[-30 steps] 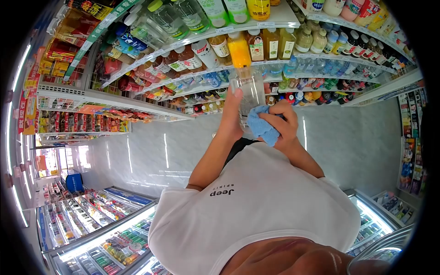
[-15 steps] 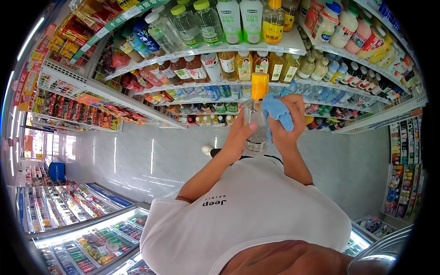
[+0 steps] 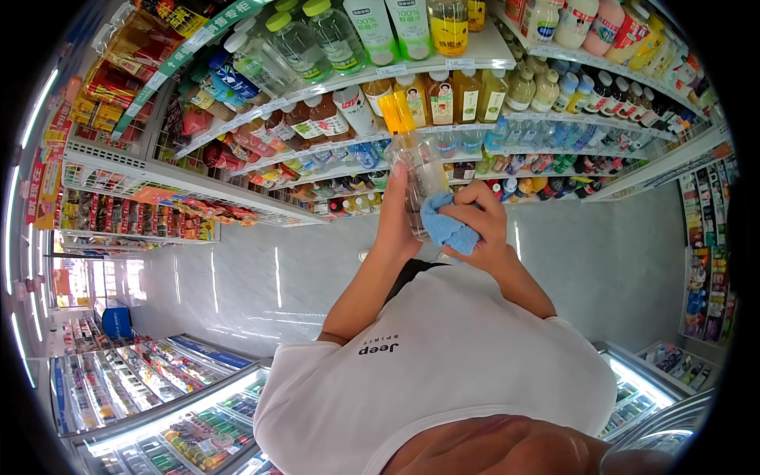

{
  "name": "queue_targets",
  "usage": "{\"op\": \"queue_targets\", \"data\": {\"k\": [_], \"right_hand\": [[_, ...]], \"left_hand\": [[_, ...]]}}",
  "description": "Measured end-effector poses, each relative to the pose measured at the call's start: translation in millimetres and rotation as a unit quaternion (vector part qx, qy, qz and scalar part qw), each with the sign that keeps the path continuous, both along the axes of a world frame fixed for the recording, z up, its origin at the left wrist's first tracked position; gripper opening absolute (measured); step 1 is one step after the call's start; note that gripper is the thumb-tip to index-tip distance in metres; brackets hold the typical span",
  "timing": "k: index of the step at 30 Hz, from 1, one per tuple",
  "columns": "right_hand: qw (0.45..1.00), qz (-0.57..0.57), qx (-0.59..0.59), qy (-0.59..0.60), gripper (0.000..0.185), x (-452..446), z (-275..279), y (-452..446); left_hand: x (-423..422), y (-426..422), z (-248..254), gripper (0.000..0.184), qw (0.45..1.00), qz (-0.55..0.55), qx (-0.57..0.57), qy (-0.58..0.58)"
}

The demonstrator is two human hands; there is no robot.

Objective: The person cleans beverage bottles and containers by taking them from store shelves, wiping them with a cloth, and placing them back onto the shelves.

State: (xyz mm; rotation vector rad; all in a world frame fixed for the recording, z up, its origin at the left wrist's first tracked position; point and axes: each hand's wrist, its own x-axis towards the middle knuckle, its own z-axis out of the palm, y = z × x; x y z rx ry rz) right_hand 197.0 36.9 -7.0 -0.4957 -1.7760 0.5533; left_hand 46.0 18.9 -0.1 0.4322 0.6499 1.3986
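Note:
A clear bottle [image 3: 419, 170] with a yellow cap, slightly blurred, is held upright in front of the drink shelves. My left hand [image 3: 397, 214] grips it from the left side, thumb along the bottle. In my right hand [image 3: 484, 218] is a bunched light blue cloth [image 3: 448, 225], pressed against the lower right side of the bottle. The fingers of that hand are bent over the cloth.
Curved shelves [image 3: 348, 79] carry rows of drinks ahead. Packaged snacks fill a rack [image 3: 119, 162] at the left. Lit glass-topped freezers [image 3: 182, 396] stand behind at the lower left, and another [image 3: 633, 380] at the lower right. Grey floor [image 3: 261, 261] lies between them.
Since half a second ago the bottle and both hands have shifted left and the bottle leans more. The cloth has moved from the bottle's upper part down to its lower side. The view has shifted.

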Motion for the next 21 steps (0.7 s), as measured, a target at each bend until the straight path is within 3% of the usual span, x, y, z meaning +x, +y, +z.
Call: {"op": "queue_targets", "data": {"k": [5,8,12,14,17,21], "right_hand": [[0.996,-0.027,0.087,-0.005,0.038,5.3,-3.4,-7.6],[0.992,-0.042,0.118,0.0,0.036,7.0,2.9,-9.1],[0.988,-0.048,0.147,-0.006,0.035,7.3,-6.5,-9.8],[0.99,-0.067,0.124,0.014,0.035,2.5,-11.1,-9.2],[0.99,-0.078,0.112,0.042,0.035,2.4,-19.7,-9.1],[0.987,-0.074,0.13,0.064,0.035,6.4,-21.8,-6.6]], "left_hand": [[13.3,9.4,17.6,0.056,0.999,0.042,-0.017,0.018],[7.7,12.6,5.0,0.066,1.0,-0.006,0.006,0.029],[4.6,18.9,-0.1,0.065,0.999,-0.002,0.025,0.033],[1.7,21.0,-6.6,0.067,0.998,0.012,0.025,0.058],[0.7,10.2,-3.7,0.071,0.98,-0.002,0.045,0.193],[5.0,8.2,-24.4,0.072,0.997,-0.028,0.02,0.064]]}}
